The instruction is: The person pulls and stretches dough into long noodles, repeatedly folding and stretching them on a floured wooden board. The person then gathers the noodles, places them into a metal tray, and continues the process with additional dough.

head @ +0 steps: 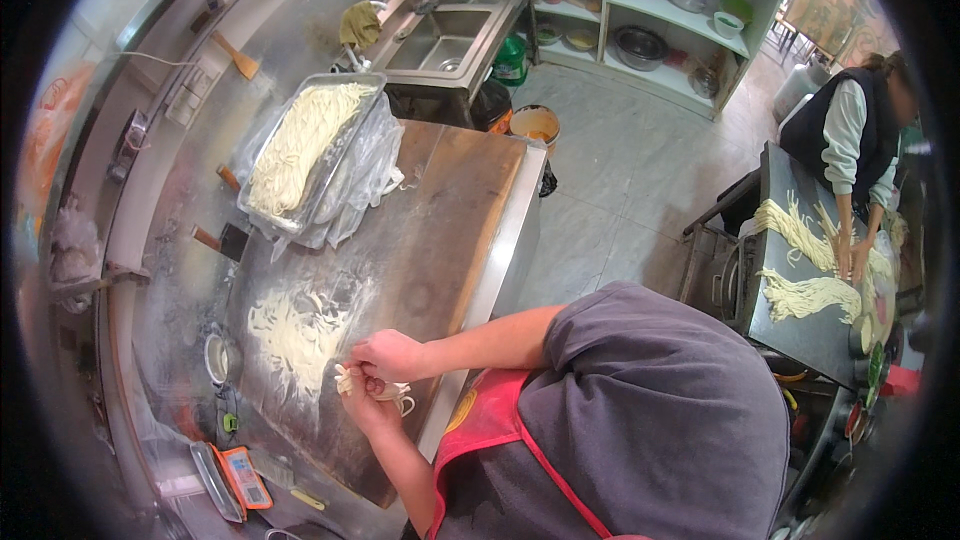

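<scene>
A bundle of pale raw noodle strands [397, 392] is gathered in my left hand [369, 406], with loops hanging out beside the palm. My right hand [390, 356] lies against the left, its fingers curled at the same bundle; its fingertips are partly hidden. Both hands are over the near part of a wooden work board [420, 255]. Just beyond them, white flour [296, 337] is spread on the board. A clear tray heaped with noodles [307, 142] stands at the board's far end, on crumpled plastic sheeting [367, 172].
A metal cup [219, 358], a cleaver [232, 241] and orange packaging [247, 476] lie along the wall side. Beyond the board are a steel sink [450, 41] and a bucket [535, 122]. A co-worker [847, 120] handles noodles at a metal table [806, 330] behind me.
</scene>
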The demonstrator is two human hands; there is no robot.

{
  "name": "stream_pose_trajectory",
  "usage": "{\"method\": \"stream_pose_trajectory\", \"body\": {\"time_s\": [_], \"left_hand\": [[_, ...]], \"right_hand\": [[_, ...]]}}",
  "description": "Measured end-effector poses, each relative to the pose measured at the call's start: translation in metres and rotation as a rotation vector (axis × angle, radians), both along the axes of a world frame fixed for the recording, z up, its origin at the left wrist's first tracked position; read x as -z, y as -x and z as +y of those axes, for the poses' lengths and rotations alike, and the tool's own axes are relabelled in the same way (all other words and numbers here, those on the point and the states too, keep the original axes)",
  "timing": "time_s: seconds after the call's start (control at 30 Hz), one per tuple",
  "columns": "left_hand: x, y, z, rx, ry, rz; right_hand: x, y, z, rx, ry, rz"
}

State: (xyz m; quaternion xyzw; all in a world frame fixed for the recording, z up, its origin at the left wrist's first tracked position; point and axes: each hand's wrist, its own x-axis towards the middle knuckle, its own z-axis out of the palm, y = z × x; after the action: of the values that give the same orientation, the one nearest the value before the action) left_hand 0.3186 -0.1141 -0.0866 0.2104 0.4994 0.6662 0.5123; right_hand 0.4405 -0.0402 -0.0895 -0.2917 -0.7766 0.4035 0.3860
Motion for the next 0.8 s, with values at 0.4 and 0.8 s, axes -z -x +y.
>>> {"method": "stream_pose_trajectory", "body": {"time_s": [0.4,0.8], "left_hand": [[0.004,0.013,0.001,-0.07,0.113,-0.081],[0.006,-0.004,-0.006,0.052,0.018,-0.489]], "right_hand": [[-0.007,-0.006,0.001,-0.017,0.167,-0.017],[-0.003,-0.001,-0.004,-0.083,0.044,-0.012]]}}
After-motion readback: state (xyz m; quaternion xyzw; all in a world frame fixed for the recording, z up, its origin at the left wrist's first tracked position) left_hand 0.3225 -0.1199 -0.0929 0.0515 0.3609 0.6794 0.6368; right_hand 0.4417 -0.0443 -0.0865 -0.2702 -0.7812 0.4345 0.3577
